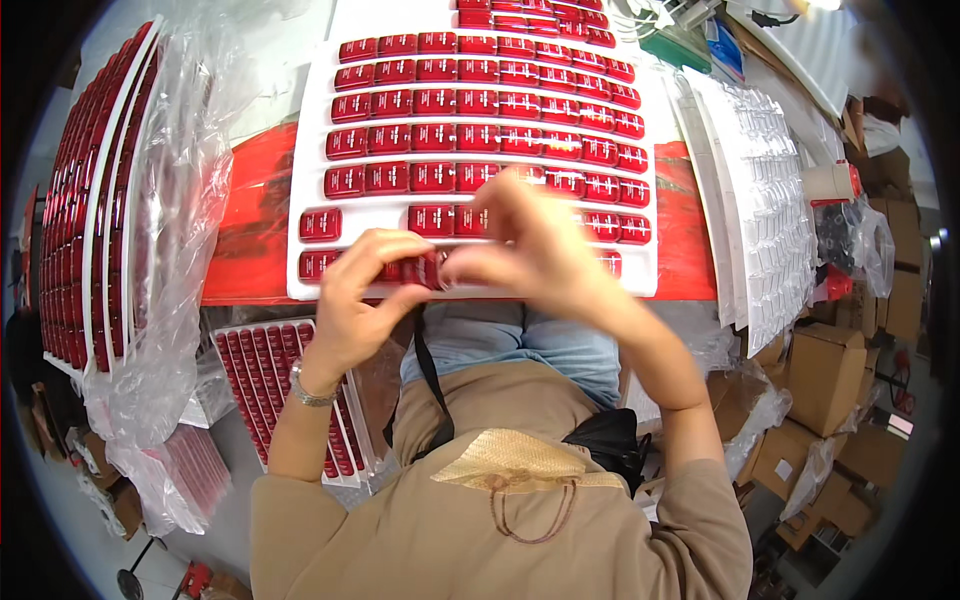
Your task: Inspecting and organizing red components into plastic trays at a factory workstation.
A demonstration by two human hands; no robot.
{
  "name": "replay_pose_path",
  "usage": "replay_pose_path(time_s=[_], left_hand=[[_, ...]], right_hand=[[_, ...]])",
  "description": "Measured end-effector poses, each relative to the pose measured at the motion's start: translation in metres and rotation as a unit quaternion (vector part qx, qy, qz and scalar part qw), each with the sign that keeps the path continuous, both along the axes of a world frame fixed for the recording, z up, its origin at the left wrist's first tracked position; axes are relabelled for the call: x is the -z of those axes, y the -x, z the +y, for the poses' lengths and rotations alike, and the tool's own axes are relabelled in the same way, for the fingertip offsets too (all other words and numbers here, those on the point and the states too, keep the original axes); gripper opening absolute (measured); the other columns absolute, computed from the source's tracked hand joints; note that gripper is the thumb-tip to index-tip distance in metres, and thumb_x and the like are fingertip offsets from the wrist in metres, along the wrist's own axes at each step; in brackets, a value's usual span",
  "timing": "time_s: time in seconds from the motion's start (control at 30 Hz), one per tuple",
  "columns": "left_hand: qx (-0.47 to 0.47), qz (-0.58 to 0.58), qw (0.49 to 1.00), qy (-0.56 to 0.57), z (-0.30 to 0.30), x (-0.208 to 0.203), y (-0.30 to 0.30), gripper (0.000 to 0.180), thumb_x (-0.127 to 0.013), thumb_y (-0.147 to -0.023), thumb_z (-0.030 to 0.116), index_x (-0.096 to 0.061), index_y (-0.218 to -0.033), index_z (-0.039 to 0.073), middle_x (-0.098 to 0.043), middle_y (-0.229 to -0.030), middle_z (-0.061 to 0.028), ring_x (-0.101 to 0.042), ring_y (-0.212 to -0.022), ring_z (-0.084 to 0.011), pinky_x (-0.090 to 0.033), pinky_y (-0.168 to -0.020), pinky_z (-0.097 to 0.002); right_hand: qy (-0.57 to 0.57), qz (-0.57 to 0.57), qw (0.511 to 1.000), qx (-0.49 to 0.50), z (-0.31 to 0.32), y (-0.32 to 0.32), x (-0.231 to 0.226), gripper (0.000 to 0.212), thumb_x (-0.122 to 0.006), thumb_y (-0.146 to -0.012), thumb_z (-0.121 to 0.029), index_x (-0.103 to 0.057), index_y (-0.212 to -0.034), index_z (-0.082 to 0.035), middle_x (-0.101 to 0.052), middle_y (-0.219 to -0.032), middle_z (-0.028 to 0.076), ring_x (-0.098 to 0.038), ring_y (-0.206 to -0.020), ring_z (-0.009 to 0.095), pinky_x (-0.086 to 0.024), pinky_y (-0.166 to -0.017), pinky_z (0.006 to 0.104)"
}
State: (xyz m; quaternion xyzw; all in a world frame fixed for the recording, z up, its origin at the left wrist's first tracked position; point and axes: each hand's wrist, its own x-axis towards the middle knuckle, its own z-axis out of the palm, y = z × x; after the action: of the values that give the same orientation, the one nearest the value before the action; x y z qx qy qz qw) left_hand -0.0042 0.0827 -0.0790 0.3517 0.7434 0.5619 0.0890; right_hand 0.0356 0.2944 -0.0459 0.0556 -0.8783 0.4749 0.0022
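A white tray (312, 120) lies in front of me, filled with rows of small glossy dark-red rectangular pieces bearing pale print. In the second row from the near edge, a gap lies between one red piece (320, 224) at the left end and the others. Over the nearest row, my left hand (358, 305) is closed, thumb and forefinger pinching one small red piece (428, 271). My right hand (528, 248) meets it from the other side, its thumb and fingers closed at the piece's right end. What those fingertips grip is hidden and slightly blurred.
Upright trays of red pieces (75, 215) lean at the left beside clear plastic wrap (165, 190). Below the table edge stands another loaded tray (262, 375). Clear plastic trays (765, 200) are stacked at the right, with cardboard boxes (825, 370) beyond. A red surface (255, 215) borders the tray.
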Motion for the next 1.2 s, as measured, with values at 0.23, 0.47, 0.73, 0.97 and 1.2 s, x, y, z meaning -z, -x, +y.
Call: replay_pose_path(time_s=[0.23, 0.47, 0.73, 0.97, 1.2], left_hand=[[-0.033, 0.251, 0.939, 0.233, -0.004, -0.002, 0.043, 0.027, -0.071, -0.071, 0.014, -0.065, -0.095, 0.005, -0.058, -0.094, -0.0049, -0.053, -0.093, -0.0219, -0.036, -0.083, -0.0361], [-0.093, 0.220, 0.932, 0.272, -0.048, -0.002, 0.060, 0.036, -0.074, -0.067, 0.012, -0.068, -0.102, 0.005, -0.059, -0.095, -0.0045, -0.052, -0.092, -0.0229, -0.039, -0.082, -0.0355], [-0.077, 0.063, 0.993, 0.071, -0.022, -0.010, 0.032, 0.034, -0.075, -0.067, 0.009, -0.063, -0.098, 0.001, -0.062, -0.101, -0.0107, -0.060, -0.093, -0.0265, -0.047, -0.080, -0.0348], [-0.057, -0.056, 0.996, -0.051, 0.005, -0.002, 0.000, 0.032, -0.074, -0.072, 0.011, -0.062, -0.100, 0.000, -0.062, -0.099, -0.0106, -0.060, -0.094, -0.0221, -0.048, -0.082, -0.0318], [-0.151, 0.135, 0.955, 0.216, -0.040, -0.004, 0.047, 0.029, -0.070, -0.073, 0.002, -0.062, -0.100, -0.001, -0.055, -0.096, -0.0100, -0.057, -0.088, -0.0223, -0.046, -0.076, -0.0305]], right_hand=[[-0.423, 0.083, 0.883, 0.185, 0.217, 0.056, 0.068, 0.024, -0.059, -0.078, -0.003, -0.060, -0.103, -0.001, -0.061, -0.102, 0.023, -0.061, -0.092, 0.038, -0.049, -0.078, 0.0438], [-0.331, 0.118, 0.898, 0.264, 0.232, 0.055, 0.074, 0.020, -0.056, -0.084, -0.004, -0.061, -0.103, 0.000, -0.063, -0.091, 0.023, -0.063, -0.082, 0.037, -0.050, -0.072, 0.0413], [0.090, 0.092, 0.988, 0.082, 0.000, 0.003, -0.025, 0.011, -0.049, -0.089, -0.002, -0.053, -0.099, -0.002, -0.058, -0.073, 0.006, -0.059, -0.053, 0.012, -0.046, -0.045, 0.0249], [-0.135, 0.153, 0.979, 0.009, -0.021, 0.000, -0.013, 0.077, -0.066, -0.077, -0.050, -0.040, -0.130, -0.001, -0.059, -0.063, 0.013, -0.058, -0.048, 0.024, -0.042, -0.042, 0.0350], [-0.241, -0.033, 0.929, 0.278, 0.152, -0.082, 0.007, 0.043, -0.055, -0.083, 0.004, -0.048, -0.125, -0.003, -0.064, -0.097, 0.012, -0.061, -0.074, 0.015, -0.050, -0.067, 0.0276]])
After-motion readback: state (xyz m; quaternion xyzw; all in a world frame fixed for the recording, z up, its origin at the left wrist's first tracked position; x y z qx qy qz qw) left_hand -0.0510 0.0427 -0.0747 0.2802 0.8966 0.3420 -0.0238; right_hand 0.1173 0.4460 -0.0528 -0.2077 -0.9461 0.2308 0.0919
